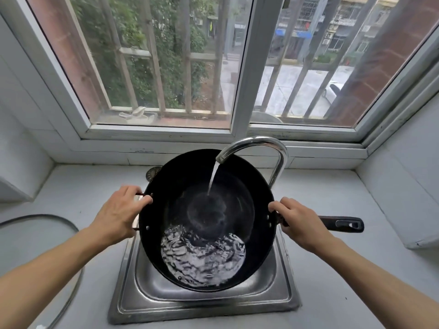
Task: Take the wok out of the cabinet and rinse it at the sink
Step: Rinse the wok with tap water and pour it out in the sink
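Wok (206, 219) is out of the cabinet and held over the sink (204, 302), tilted toward the near side, with tap (256, 150) water running in and pooling at its near wall. Left hand (118, 212) grips the small side handle; right hand (299, 222) clasps the long handle (342, 224). Rinsing looks under way; swirling and tipping out seem left

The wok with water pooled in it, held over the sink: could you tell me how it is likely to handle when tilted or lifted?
The wok looks rigid metal, so it should not flex. Water pooled toward its near side will probably slosh and shift the weight. The left hand grips the small side handle and the right hand the long one, suggesting it is fairly heavy.
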{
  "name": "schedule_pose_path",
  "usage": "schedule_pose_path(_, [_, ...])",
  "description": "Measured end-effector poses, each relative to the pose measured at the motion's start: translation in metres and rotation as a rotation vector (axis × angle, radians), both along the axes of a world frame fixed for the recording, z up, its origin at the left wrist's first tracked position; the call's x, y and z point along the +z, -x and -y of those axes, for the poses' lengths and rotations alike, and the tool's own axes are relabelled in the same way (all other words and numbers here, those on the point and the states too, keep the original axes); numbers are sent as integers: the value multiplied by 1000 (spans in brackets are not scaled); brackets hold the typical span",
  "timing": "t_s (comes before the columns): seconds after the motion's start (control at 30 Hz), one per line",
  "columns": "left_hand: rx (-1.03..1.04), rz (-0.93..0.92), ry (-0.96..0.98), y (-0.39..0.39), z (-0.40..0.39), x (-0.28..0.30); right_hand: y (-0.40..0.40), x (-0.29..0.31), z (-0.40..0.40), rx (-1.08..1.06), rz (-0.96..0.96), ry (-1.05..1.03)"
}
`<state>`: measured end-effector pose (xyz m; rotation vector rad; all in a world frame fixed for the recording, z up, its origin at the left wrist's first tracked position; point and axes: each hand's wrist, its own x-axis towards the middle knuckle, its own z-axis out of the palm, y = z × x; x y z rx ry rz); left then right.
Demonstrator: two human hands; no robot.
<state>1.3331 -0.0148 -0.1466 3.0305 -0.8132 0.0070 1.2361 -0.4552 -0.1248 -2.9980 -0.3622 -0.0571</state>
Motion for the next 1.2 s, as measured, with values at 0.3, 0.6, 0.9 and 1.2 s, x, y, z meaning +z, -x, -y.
schedule_pose_path(0.3, [-10,149,-64,-8,-15,16,-19,-24,-22,-67,-27,-101])
schedule_pose_path(0.6, [17,249,-131,-19,-37,29,-43,-50,-52,-107,-46,-160])
schedule_pose_path(0.9, [54,298,-171,-12,-56,35,-57,-67,-75,-83,-41,-205])
schedule_pose_path(1.2, [26,284,-152,-3,-55,43,-52,-83,-76,-63,-84,-252])
